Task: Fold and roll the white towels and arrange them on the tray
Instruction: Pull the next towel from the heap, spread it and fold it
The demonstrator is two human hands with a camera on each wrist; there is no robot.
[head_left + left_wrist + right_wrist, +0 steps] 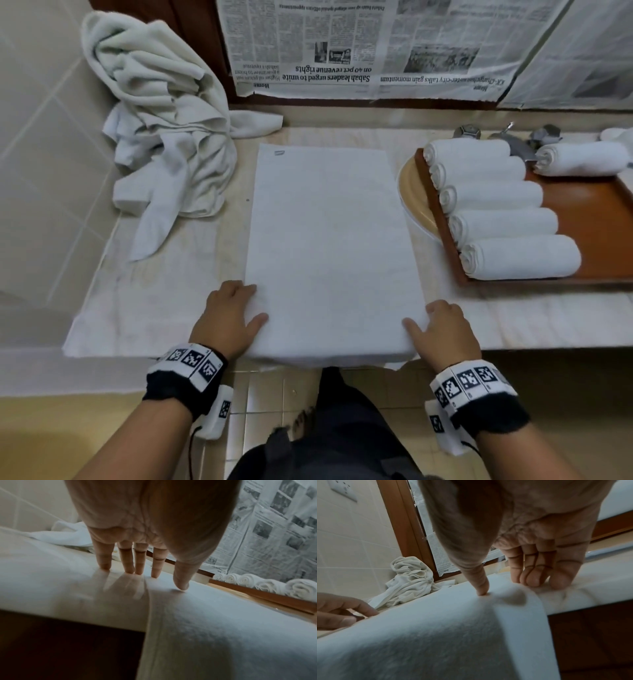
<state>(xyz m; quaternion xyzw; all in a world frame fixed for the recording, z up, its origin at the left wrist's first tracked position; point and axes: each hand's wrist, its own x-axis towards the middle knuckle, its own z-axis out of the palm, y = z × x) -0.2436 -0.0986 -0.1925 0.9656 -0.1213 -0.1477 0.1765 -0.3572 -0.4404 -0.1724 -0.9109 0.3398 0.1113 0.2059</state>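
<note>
A white towel (329, 246), folded into a long rectangle, lies flat on the cloth-covered counter, and its near end hangs over the front edge. My left hand (236, 308) sits at its near left edge: the thumb presses on the towel (223, 628), and the straight fingers (130, 569) touch the cover beside it. My right hand (436, 322) mirrors this at the near right edge, thumb on the towel (436, 628) and fingers (532, 580) just outside the slightly raised edge. The brown tray (589, 219) at right carries several rolled white towels (496, 219).
A heap of crumpled towels (164, 130) lies at the back left against the tiled wall. A beige plate (414, 195) sticks out from under the tray. Metal tap fittings (513, 140) stand behind the tray. Newspaper (342, 51) covers the back wall.
</note>
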